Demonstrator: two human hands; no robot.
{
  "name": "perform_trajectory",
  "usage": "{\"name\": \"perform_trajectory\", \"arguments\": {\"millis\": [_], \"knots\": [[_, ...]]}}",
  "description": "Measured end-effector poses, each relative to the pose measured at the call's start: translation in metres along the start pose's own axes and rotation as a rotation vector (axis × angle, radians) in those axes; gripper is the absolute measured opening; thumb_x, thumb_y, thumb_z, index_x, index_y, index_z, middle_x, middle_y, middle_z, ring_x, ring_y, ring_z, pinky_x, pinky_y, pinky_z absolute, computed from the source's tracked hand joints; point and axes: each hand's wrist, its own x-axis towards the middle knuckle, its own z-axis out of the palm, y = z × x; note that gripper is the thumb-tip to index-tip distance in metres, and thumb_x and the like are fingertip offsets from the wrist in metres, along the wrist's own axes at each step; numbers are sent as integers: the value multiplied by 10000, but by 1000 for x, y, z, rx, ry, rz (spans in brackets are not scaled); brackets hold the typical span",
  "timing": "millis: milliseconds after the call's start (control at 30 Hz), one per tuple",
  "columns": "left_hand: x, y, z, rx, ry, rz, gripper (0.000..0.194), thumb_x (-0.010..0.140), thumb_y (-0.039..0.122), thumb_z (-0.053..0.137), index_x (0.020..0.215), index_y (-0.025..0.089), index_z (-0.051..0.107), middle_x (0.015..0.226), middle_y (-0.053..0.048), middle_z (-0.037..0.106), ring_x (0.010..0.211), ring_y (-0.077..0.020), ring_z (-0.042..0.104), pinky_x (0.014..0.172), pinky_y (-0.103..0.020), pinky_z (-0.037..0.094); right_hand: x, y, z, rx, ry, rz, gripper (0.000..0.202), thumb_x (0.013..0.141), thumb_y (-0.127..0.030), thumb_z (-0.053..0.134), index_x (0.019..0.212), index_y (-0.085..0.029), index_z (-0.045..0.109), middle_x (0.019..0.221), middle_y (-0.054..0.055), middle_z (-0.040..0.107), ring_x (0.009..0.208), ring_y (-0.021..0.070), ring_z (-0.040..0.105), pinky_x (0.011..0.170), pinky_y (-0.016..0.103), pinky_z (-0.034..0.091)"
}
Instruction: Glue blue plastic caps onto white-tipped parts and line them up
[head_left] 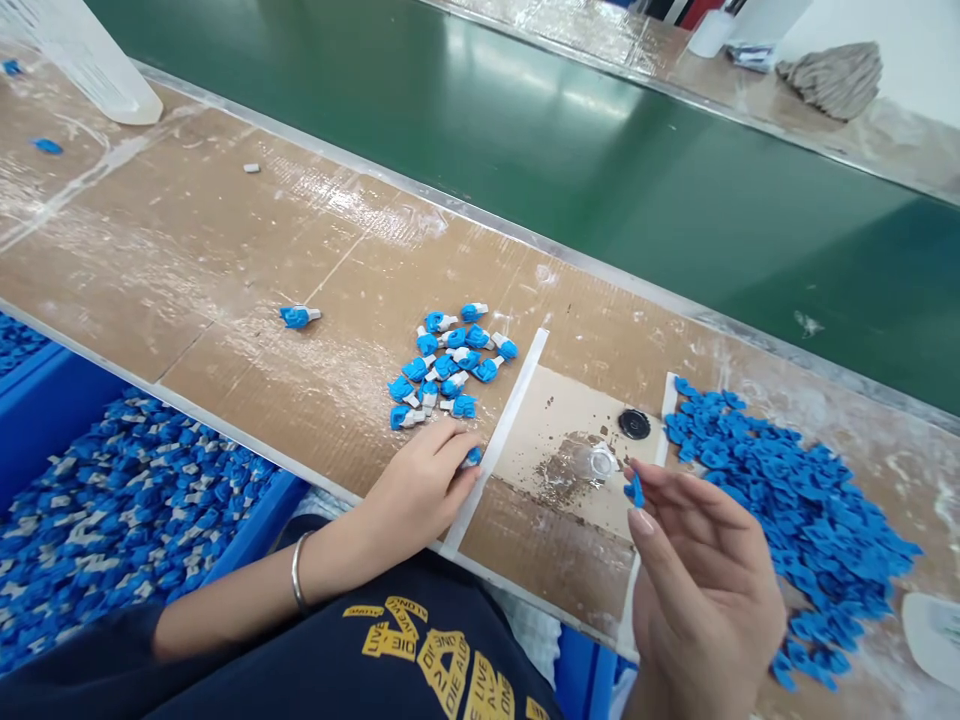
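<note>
My left hand (424,485) is closed on a small blue piece (471,457), at the lower edge of a cluster of blue-and-white pieces (452,362). Between thumb and fingertips, my right hand (701,570) pinches another small blue piece (634,490). That piece is held just right of a small clear container (600,462), which stands on a pale, stained card (562,400). A round black cap (634,424) lies behind the container. To the right spreads a large pile of loose blue pieces (802,500).
Blue bins (255,515) full of blue-and-white pieces stand at the lower left. A single blue-and-white piece (298,317) lies left of the cluster. Beyond the cardboard-covered table (225,240) runs a green belt (525,150). A white container (94,60) is at the upper left.
</note>
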Motion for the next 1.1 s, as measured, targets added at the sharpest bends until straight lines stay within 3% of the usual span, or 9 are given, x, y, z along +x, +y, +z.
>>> {"name": "perform_trajectory", "arguments": {"millis": [133, 233, 333, 567, 767, 967, 1100], "knots": [[5, 9, 2, -520, -132, -266, 120, 838, 189, 628, 956, 184, 646, 910, -43, 604, 748, -151, 562, 698, -306, 488, -9, -4, 5, 158, -14, 122, 280, 829, -206, 700, 1094, -210, 610, 1072, 86, 690, 1027, 239, 667, 899, 448, 566], [8, 17, 4, -1031, -259, -526, 228, 746, 258, 747, 934, 166, 659, 813, -28, 633, 716, -134, 585, 638, -253, 468, -15, -5, 10, 267, -77, 153, 264, 835, -182, 688, 1087, -225, 620, 1062, 68, 701, 999, 234, 681, 871, 436, 587], [9, 22, 7, -1288, -273, -612, 280, 685, 243, 808, 905, 160, 655, 760, -11, 662, 663, -106, 597, 614, -219, 461, -24, -7, 16, 300, -107, 160, 289, 844, -130, 680, 1105, -236, 618, 1077, 49, 704, 1028, 211, 672, 879, 378, 586], [4, 29, 11, -1394, -217, -581, 286, 644, 168, 849, 867, 169, 670, 759, -2, 687, 670, -96, 620, 613, -198, 476, -42, -11, 24, 187, -173, 156, 341, 850, -130, 688, 1158, -234, 586, 1155, 68, 679, 1088, 209, 648, 878, 315, 586], [1, 35, 11, -1421, -200, -582, 272, 634, 148, 850, 856, 186, 696, 797, -3, 701, 719, -110, 644, 659, -210, 493, -47, -9, 29, 84, -198, 111, 325, 866, -174, 674, 1169, -222, 567, 1144, 89, 669, 1058, 217, 658, 877, 352, 589], [-7, 33, 11, -1384, -221, -553, 217, 746, 217, 807, 938, 202, 705, 853, -12, 721, 753, -90, 659, 706, -187, 501, -56, 2, 28, -112, -198, -51, 374, 881, -171, 647, 1235, -226, 540, 1198, 96, 623, 1128, 231, 602, 974, 447, 520], [-9, 36, 10, -1264, -238, -622, 267, 706, 250, 832, 913, 182, 678, 787, -1, 692, 709, -94, 633, 652, -188, 489, -60, 2, 30, -243, -219, -191, 350, 903, -152, 603, 1235, -245, 540, 1177, 78, 626, 1110, 213, 604, 945, 414, 535]]}}
